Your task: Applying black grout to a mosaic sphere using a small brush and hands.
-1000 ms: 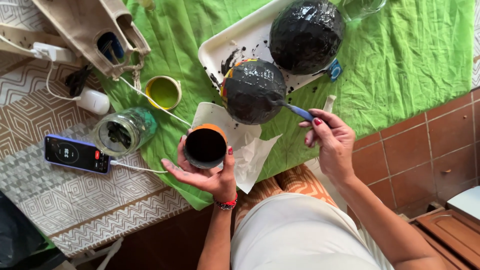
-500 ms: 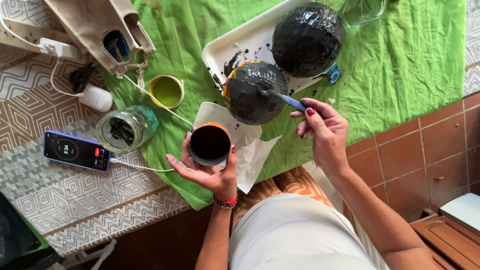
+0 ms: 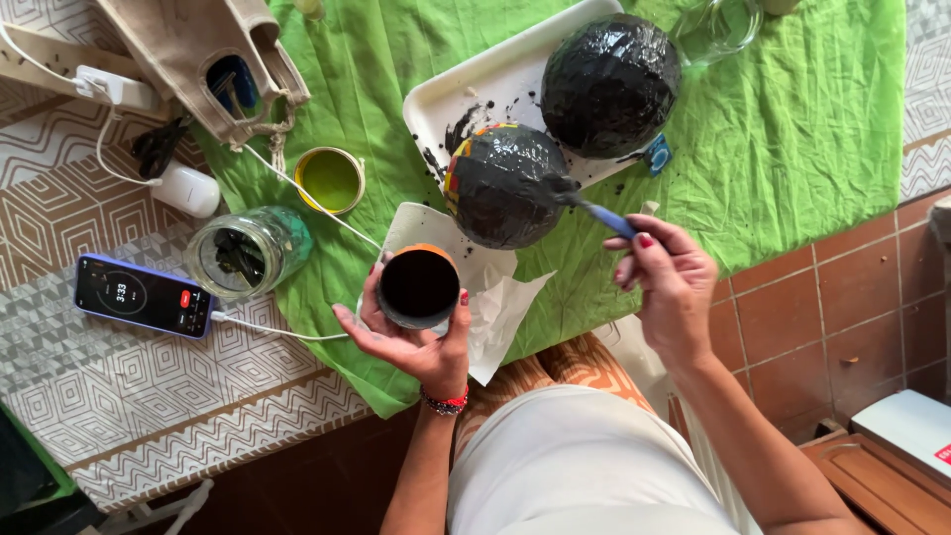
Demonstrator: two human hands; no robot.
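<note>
In the head view, the left hand (image 3: 411,342) cups a round pot (image 3: 418,286) of black paint from below, its grip closed around the pot just above the near edge of the tabletop (image 3: 149,396). The right hand (image 3: 674,277) pinches a blue-handled brush (image 3: 589,205), grip closed on it, bristles touching a black-painted ball (image 3: 500,183) that rests half on a white tray (image 3: 475,84). A second, larger black ball (image 3: 609,84) sits on the tray farther back. A glass jar (image 3: 243,256), a green lid (image 3: 330,180) and a phone (image 3: 139,295) lie toward the left side, on and beside the green cloth (image 3: 792,129).
</note>
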